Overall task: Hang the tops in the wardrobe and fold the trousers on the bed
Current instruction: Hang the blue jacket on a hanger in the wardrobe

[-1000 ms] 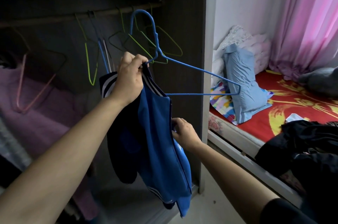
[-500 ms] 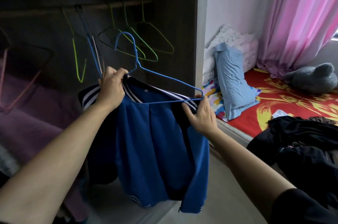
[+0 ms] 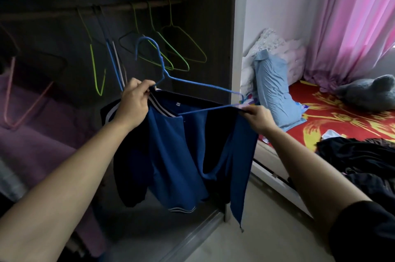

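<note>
Against half a second earlier, the right hand (image 3: 258, 119) had drawn the blue track jacket with a striped collar (image 3: 177, 154) farther right. Its front gaped wider, and the right panel hung stretched from fingers pinching it at the right tip of the blue wire hanger (image 3: 162, 64). The left hand (image 3: 133, 107) was curled tight round the collar and the hanger's left shoulder together, as before. The hanger was held below the wooden wardrobe rail (image 3: 136, 6), its hook off the rail, its right tip crossing the edge of the dark wardrobe side panel (image 3: 220, 47). A lime-green wire hanger (image 3: 92, 60) hung on the rail at left, with a bare stretch of rail before the green hangers (image 3: 187, 67) farther right. The bed's white frame edge (image 3: 275, 176) ran near the right forearm, with pale floor (image 3: 267, 229) beside it.
</note>
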`<state>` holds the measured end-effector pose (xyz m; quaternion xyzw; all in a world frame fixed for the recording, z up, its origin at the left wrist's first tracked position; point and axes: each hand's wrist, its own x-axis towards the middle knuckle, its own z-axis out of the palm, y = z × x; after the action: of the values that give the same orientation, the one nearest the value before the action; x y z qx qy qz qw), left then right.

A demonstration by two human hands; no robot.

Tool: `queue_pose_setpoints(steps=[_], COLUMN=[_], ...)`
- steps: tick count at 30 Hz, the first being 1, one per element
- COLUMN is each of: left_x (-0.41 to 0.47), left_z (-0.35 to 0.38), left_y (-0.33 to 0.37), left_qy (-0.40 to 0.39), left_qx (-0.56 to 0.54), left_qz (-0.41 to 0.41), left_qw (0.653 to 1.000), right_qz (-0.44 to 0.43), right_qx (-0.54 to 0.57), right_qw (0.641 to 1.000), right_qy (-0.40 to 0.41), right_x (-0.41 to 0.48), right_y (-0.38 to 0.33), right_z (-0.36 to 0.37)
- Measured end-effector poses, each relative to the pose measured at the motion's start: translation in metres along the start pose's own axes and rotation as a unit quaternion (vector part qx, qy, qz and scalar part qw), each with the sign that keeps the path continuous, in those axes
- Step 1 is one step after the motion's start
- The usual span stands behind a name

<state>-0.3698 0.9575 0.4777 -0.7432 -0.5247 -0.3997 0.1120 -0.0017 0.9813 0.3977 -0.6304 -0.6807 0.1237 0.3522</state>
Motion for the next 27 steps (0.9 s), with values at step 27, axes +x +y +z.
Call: queue_pose_setpoints(steps=[27], left_x=[-0.028], left_z=[0.032], left_y=[0.044], left_qy=[-0.001], left_qx=[-0.212], left_qz=[-0.248], left_qw=[0.945], right_qz=[-0.142], right_qx=[0.029], right_qw=[0.988], right_qy=[0.045], right_x=[-0.025], right_y=[-0.094], right_z=[-0.004])
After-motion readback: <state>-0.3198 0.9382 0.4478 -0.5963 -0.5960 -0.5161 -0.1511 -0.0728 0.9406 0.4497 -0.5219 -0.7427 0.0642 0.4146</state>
